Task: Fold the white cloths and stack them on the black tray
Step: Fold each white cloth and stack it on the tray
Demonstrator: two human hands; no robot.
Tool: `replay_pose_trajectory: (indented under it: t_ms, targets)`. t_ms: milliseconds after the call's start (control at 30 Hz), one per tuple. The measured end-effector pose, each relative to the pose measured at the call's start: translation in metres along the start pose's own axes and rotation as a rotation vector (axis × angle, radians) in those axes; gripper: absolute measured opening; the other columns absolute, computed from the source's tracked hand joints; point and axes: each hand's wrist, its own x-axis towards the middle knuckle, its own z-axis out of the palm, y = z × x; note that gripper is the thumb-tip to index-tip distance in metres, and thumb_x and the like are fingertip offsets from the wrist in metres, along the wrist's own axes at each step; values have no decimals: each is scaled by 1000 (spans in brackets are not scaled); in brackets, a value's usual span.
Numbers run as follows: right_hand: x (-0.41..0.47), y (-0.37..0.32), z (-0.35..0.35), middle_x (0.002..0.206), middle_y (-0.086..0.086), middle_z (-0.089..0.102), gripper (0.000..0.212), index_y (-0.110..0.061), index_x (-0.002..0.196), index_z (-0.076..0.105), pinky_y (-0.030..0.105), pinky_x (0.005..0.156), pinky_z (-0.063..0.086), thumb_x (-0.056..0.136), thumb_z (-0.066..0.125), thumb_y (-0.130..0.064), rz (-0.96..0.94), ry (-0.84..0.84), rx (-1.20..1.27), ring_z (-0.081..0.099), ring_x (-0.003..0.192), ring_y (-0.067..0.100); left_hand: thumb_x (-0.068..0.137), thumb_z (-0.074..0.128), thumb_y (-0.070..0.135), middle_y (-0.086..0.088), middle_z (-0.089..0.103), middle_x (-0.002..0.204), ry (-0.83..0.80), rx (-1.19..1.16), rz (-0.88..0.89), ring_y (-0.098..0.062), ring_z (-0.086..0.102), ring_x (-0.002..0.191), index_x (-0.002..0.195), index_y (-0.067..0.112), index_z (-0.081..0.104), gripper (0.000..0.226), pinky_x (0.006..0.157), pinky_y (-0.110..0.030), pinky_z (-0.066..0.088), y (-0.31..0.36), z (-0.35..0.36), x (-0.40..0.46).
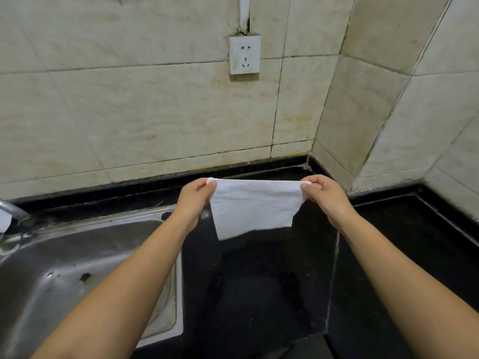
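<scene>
White cloth [255, 207] held up in the air above a black countertop [259, 281], top edge taut, lower edge hanging free. Left hand [193, 200] pinches its top left corner; right hand [328, 196] pinches its top right corner. Steel sink [64, 268] at 8 o'clock of the cloth. Black tray [427, 229] at 4 o'clock. Wall socket [244, 54] at 12 o'clock, on tiled wall.
</scene>
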Motion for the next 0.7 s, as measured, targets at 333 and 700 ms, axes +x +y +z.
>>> replay_pose_trajectory:
  t_ms: [333, 700]
  targets:
    - [-121, 120, -8, 75, 7, 54, 4, -8, 84, 67, 26, 76, 41, 86, 66, -11, 254, -377, -161, 52, 75, 14, 89, 62, 9, 8, 67, 72, -418, 315, -264, 0, 60, 71, 83, 13, 69, 10, 70, -11, 47, -128, -15, -112]
    - [-97, 137, 8, 87, 6, 67, 5, -15, 89, 66, 29, 78, 48, 89, 62, -19, 335, -388, -345, 61, 84, 16, 90, 59, 16, -2, 67, 86, -333, 619, -215, -14, 60, 82, 81, 21, 66, 12, 70, -22, 44, -138, 0, -81]
